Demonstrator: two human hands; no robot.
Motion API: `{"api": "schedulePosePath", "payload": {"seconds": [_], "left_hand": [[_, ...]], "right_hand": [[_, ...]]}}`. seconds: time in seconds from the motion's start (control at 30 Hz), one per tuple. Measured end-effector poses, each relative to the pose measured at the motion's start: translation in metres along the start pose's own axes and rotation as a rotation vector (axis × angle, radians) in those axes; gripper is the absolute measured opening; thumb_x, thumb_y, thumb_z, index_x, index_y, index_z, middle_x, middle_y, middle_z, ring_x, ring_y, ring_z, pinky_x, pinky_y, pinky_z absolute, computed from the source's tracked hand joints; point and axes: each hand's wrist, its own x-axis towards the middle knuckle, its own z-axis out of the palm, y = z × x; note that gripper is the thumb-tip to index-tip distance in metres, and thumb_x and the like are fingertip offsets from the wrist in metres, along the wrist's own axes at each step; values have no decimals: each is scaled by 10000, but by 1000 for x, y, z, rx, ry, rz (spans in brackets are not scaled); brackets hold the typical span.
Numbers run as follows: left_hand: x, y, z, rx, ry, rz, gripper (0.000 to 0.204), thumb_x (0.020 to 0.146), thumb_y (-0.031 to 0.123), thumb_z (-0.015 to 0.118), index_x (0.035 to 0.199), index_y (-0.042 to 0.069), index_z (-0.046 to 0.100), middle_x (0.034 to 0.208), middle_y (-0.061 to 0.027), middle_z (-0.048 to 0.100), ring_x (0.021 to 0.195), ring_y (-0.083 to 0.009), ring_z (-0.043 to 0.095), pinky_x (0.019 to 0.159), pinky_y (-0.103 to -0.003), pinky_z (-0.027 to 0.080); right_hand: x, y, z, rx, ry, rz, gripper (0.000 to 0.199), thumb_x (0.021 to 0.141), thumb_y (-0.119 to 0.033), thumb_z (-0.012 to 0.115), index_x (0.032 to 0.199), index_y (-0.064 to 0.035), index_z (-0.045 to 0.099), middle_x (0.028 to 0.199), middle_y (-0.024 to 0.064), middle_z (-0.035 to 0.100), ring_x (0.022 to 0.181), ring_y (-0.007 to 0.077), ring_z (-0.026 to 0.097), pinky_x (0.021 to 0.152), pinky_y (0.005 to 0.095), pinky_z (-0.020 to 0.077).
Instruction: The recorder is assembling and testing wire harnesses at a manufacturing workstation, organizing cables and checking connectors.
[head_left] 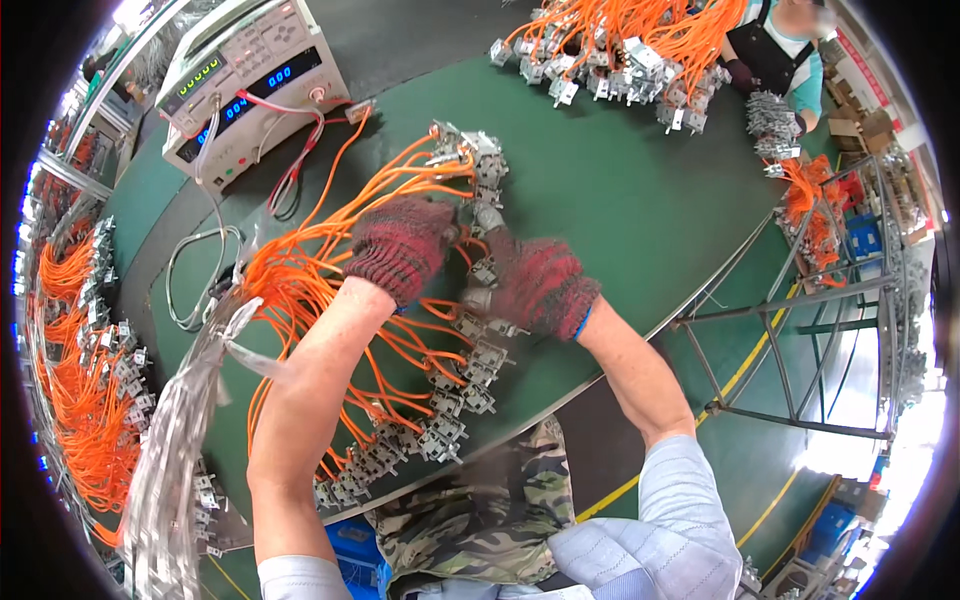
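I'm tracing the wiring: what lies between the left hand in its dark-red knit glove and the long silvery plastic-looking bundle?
In the head view, a spread of thin orange cables lies between the left hand and the silvery bundle.

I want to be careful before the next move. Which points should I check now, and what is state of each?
1. Gloves worn: ok. The left hand and right hand are both gloved.
2. Hands at the work: ok. The right hand is at the row of metal connectors; the left is over the orange cables.
3. Firm grip: cannot tell. The gloves hide what the fingers hold.
4. Connectors evenly spaced: not ok. Several crowd together along the row.
5. Instrument powered: ok. The white bench instrument has lit displays.
6. Co-worker clear of these hands: ok. That person is beyond the far side of the green table.
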Motion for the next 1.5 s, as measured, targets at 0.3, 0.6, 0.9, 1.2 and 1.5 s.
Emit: {"api": "schedulePosePath", "payload": {"seconds": [0.3,0.6,0.9,1.2,1.5], "left_hand": [[-1,-27,27,-322,-4,-59,372,999,400,672,1197,107,787,1193,-172,754,1156,-391,690,983,-506,533],[-17,-3,3,-221,36,28,324,1007,392,672,1136,122,793,1147,-137,736,1119,-399,672,987,-516,516],[-22,-5,8,-344,-50,-39,356,996,418,676,1128,107,791,1101,-143,732,1060,-402,698,914,-518,538],[-39,4,11,-79,145,157,332,964,389,723,1141,110,754,1045,-154,739,982,-393,713,816,-512,574],[23,19,-43,52,85,-140,419,958,465,706,1264,179,683,1077,-167,764,1020,-404,737,872,-541,572]], "right_hand": [[16,29,-14,166,591,-118,812,912,-376,804,1582,-69,462,1285,207,702,1144,402,693,969,485,557],[92,39,-30,381,569,-354,434,932,-129,774,1358,-120,696,1109,154,765,956,348,744,834,448,596],[29,45,-21,179,364,-301,328,948,-158,771,1271,-115,732,1082,159,775,950,386,745,823,458,607],[41,64,15,-191,199,-263,371,1023,-302,667,1349,-127,689,1103,152,774,995,401,741,858,491,596],[31,62,-22,472,272,124,461,1014,-347,688,1425,-144,647,1257,190,741,1145,368,715,952,471,570]]}}
